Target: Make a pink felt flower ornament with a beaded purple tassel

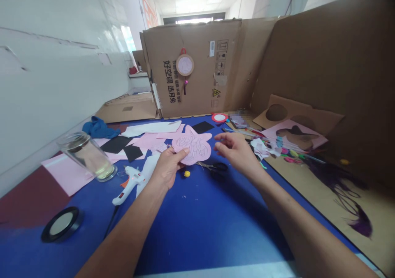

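Note:
My left hand (168, 167) pinches the lower left edge of a pink flower-shaped cutout (196, 146), its face covered with crumpled, wrinkled pink material. To the right of the cutout, my right hand (236, 150) hovers with fingers bent and apart, holding nothing. Below it lies a pair of black-handled scissors (217, 167), blades partly hidden by the cutout. A small yellow bead or bell (187, 174) is just under the cutout. Left of my left hand, a white hot glue gun (131, 183) rests on the blue table (191, 228).
A glass of pale liquid (92, 158), a black lid (61, 224), black squares (116, 144) and a blue cloth (100, 128) lie left. Cardboard walls (203, 72) stand behind, with a round ornament (185, 65) hanging. Scraps, pens and a purple tassel (361, 222) lie right.

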Tool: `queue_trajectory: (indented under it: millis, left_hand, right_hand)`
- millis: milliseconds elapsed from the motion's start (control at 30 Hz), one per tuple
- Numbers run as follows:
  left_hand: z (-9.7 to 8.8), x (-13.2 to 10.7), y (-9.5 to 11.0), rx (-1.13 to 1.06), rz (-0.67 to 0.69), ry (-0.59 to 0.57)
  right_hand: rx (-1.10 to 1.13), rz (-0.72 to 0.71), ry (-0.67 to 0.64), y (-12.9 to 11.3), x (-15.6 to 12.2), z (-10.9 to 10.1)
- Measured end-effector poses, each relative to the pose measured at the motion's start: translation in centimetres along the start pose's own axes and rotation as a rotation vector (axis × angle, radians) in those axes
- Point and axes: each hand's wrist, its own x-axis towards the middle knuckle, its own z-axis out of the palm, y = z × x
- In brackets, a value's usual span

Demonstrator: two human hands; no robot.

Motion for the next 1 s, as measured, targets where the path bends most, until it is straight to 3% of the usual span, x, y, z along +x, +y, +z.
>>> queue_trajectory:
  millis: [100, 200, 267, 433, 500, 1000]
  left_hand:
    - [-0.4, 0.1, 0.5, -0.027, 0.043, 0.013]
    - [-0.5, 0.1, 0.9, -0.045, 0.07, 0.029]
    - [-0.4, 0.1, 0.9, -0.042, 0.08, 0.018]
    - [-0.1, -0.1, 0.4, -0.032, 0.107, -0.023]
    - [0.0, -0.2, 0.1, -0.029, 0.106, -0.029]
    - [0.9, -0.7, 0.0, -0.029, 0.08, -0.039]
  right_hand:
    - [-0.373, -0.118, -0.143, 0.7, -0.9, -1.1]
    - [-0.51, -0.135, -0.258, 1.1, -1.9, -1.4]
    - [-0.435, -0.115, -0.238, 0.7, -2.0, -1.0]
    - [0.175, 0.049, -0.209, -1.5, -0.8, 0.9]
    - [0.288, 0.071, -0.187, -2.2, -0.1, 1.6]
    - [0.368, 0.022, -0.053, -1.4, 0.9, 3.5]
